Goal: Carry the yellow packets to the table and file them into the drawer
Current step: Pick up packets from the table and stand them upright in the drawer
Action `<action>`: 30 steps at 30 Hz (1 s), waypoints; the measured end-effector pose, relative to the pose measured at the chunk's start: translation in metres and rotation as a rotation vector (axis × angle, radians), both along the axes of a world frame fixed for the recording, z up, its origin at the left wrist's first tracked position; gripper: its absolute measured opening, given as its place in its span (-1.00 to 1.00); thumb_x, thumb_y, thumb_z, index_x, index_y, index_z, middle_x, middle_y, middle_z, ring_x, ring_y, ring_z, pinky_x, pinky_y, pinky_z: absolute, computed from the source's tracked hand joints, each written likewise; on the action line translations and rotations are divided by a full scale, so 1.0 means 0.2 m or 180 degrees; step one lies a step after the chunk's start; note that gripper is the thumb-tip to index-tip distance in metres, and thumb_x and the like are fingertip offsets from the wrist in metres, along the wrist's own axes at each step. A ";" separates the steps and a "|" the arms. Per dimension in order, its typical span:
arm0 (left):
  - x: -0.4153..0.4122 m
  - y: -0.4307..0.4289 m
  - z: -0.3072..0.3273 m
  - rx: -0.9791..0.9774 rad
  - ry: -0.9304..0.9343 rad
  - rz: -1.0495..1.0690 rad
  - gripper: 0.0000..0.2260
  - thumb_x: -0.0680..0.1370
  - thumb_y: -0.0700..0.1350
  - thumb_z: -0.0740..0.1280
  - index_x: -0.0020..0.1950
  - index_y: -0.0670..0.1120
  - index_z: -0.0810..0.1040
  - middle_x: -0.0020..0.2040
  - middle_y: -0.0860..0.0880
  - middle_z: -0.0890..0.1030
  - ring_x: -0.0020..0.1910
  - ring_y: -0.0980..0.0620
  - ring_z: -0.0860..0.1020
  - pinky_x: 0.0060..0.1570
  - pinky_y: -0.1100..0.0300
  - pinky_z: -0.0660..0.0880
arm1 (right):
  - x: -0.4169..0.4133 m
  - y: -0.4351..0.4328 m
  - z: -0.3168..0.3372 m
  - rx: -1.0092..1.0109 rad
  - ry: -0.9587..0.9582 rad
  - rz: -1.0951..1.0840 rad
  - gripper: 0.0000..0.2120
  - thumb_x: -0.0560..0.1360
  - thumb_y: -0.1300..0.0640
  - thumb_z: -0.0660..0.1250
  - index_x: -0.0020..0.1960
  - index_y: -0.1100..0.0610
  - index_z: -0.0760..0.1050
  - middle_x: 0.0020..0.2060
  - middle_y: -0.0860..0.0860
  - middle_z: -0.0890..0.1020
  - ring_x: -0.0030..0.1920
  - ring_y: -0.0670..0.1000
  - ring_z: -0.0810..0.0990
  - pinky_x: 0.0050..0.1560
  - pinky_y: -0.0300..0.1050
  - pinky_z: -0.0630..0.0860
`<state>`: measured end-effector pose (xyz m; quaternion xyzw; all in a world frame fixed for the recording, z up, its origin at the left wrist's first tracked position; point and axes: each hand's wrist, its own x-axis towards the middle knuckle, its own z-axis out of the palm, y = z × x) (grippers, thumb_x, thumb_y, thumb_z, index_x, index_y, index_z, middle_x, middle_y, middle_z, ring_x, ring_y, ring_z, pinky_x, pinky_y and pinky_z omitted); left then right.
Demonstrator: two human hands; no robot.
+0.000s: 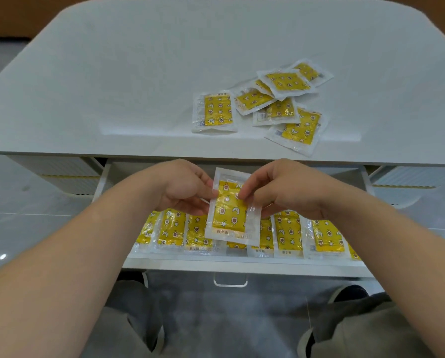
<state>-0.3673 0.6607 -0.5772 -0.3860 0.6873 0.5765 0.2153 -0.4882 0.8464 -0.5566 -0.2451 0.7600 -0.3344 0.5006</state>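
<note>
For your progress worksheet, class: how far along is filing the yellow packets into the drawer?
Done: a row of packets stands filed in the open drawer. In hand: the left hand and right hand pinch one packet above that row. Left: several loose packets lie on the table, not yet filed.

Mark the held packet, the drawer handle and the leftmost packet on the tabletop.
held packet (pixel 229 213), head view, on its yellow centre.
drawer handle (pixel 230 285), head view, on its lower bar.
leftmost tabletop packet (pixel 217 112), head view, on its yellow print.
</note>
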 end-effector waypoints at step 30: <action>-0.15 0.24 -0.02 -0.2223 -0.0236 -0.1369 -0.76 0.56 0.03 0.46 -0.17 -0.13 0.60 -0.41 -0.02 0.66 -0.49 0.08 0.65 -0.17 0.06 0.69 | 0.01 -0.03 -0.06 0.0670 0.1990 0.0896 -0.85 0.60 0.04 0.36 0.13 0.02 0.63 -0.04 -0.07 0.67 -0.05 -0.06 0.63 -0.02 -0.15 0.56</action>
